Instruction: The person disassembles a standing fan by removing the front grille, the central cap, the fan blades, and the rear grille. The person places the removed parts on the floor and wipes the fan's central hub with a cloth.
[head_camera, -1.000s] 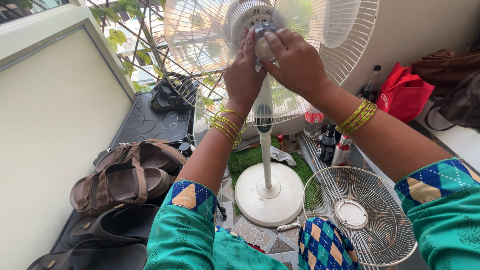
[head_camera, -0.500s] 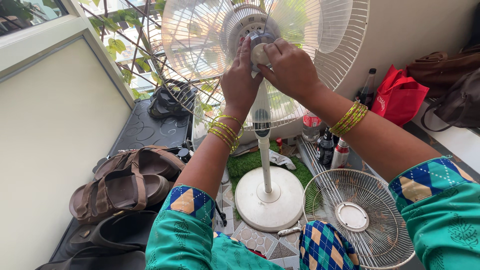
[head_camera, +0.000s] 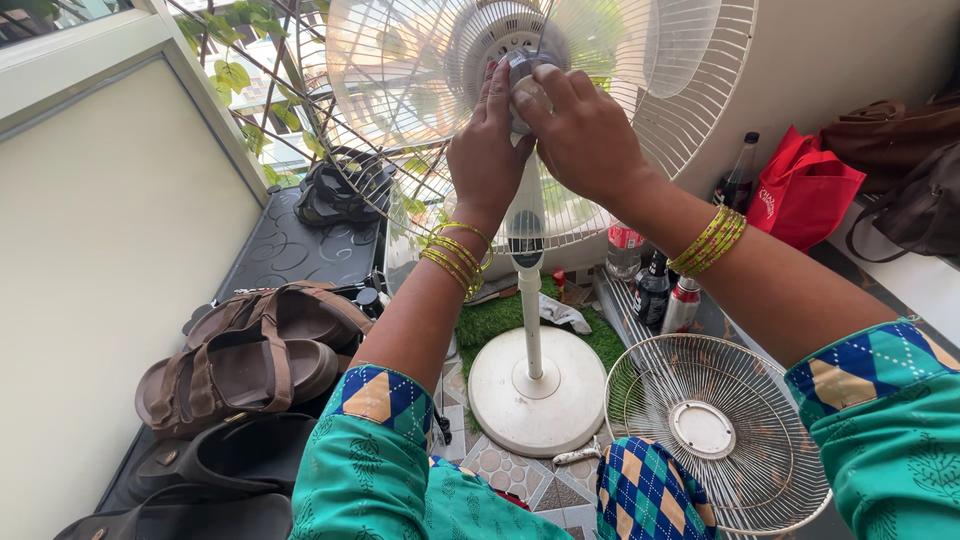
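1 head-worn view, facing forward and down, close on fan (head_camera: 530, 180)

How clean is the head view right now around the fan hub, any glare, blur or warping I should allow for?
Head view: daylight from the window behind washes out the translucent blades, so their edges fade; the hub cap under the left hand and right hand is sharp, no motion blur; wide-angle lens bends the wall and sleeves at the frame edges; the detached grille on the floor is evenly lit and crisp.

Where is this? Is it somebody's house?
Probably a home balcony or entryway. Sandals sit on a low rack by the wall, leafy vines show through a grille, and both hands work on a pedestal fan standing on the tiled floor.
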